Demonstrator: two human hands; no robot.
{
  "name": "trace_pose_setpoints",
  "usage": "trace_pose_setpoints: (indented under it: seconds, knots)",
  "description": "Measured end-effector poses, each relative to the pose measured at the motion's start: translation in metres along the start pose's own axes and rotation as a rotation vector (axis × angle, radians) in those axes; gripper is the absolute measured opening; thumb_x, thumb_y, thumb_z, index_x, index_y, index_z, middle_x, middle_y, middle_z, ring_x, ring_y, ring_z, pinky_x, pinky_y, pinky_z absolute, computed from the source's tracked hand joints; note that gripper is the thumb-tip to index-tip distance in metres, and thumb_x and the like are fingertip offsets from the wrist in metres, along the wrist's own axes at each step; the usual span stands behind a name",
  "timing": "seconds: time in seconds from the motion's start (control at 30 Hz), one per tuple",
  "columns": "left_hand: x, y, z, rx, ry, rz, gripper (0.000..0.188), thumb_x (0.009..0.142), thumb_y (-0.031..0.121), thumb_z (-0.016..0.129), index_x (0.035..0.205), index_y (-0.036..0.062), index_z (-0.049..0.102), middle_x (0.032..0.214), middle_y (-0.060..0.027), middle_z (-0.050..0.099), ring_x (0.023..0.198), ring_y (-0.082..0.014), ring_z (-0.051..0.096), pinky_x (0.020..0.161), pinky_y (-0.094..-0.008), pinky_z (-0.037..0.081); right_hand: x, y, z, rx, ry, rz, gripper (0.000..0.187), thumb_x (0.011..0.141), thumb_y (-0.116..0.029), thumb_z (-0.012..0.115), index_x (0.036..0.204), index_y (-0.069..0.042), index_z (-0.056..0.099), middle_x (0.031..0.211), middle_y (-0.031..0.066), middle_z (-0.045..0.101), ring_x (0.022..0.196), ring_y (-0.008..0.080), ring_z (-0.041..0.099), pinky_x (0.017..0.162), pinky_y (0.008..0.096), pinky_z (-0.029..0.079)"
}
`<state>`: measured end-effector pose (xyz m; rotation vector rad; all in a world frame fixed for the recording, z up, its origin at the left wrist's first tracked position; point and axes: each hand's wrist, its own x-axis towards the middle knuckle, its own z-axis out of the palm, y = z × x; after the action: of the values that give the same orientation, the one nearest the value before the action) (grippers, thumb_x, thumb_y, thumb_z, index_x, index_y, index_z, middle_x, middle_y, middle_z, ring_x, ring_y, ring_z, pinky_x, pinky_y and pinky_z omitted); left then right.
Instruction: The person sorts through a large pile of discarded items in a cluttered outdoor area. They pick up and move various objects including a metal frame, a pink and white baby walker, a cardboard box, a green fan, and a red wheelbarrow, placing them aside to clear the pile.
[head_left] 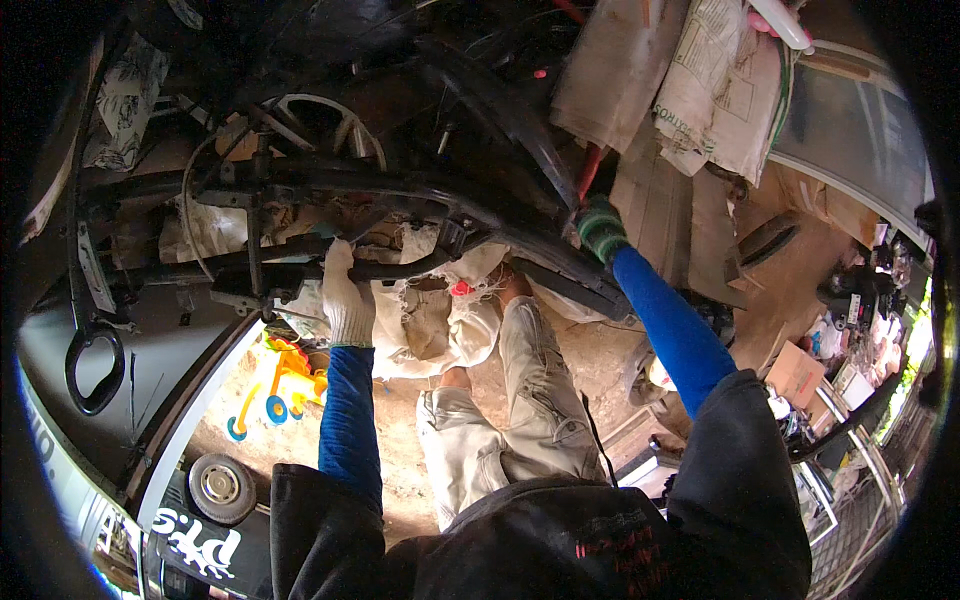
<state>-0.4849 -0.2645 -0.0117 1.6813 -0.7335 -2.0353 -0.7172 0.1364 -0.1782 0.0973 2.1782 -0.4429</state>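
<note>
A black tubular metal frame (400, 185), which looks like a motorcycle frame, stretches across in front of me. My left hand (347, 295), in a white knit glove, is closed around one of its lower tubes (395, 268); its fingertips are partly hidden. On the right, my right hand (601, 230) wears a green striped glove and is closed beside the frame's right end. A red bar (590, 168) comes out of its grip, pointing up and away; its far end is lost in the dark. Pale torn sacking (440, 325) lies under the frame.
Cardboard and paper sheets (625, 75) hang at the upper right. A yellow and orange toy (285, 375) stands on the floor at left, above a small wheel (222, 487). Boxes (797, 375) and clutter fill the right side. A black ring-ended part (95, 370) hangs far left.
</note>
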Motion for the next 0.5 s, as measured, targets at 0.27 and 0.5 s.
trace_pose_setpoints:
  seconds: [0.27,0.5]
  knots:
    - [0.018,-0.017,-0.051,1.285,-0.218,0.889,0.038,0.101,0.014,0.055,0.134,-0.0024,0.062,0.139,-0.0175,0.063,0.13,-0.0276,0.059,0.111,-0.0382,0.045,-0.13,-0.054,-0.006,-0.517,-0.151,-0.4,0.088,0.083,-0.059,0.072,0.142,0.003,0.051,0.141,0.0331,0.054,0.133,0.0444,0.052,0.116,0.0491,0.039]
    - [0.013,-0.018,-0.017,-0.041,0.078,0.016,0.033,0.089,0.016,0.078,0.117,0.0044,0.063,0.112,-0.0062,0.068,0.098,-0.0194,0.064,0.086,-0.0357,0.054,-0.141,-0.09,0.005,-0.821,-0.061,-0.287,0.086,0.075,-0.064,0.076,0.132,-0.001,0.063,0.135,0.0284,0.061,0.126,0.0416,0.059,0.105,0.0501,0.047]
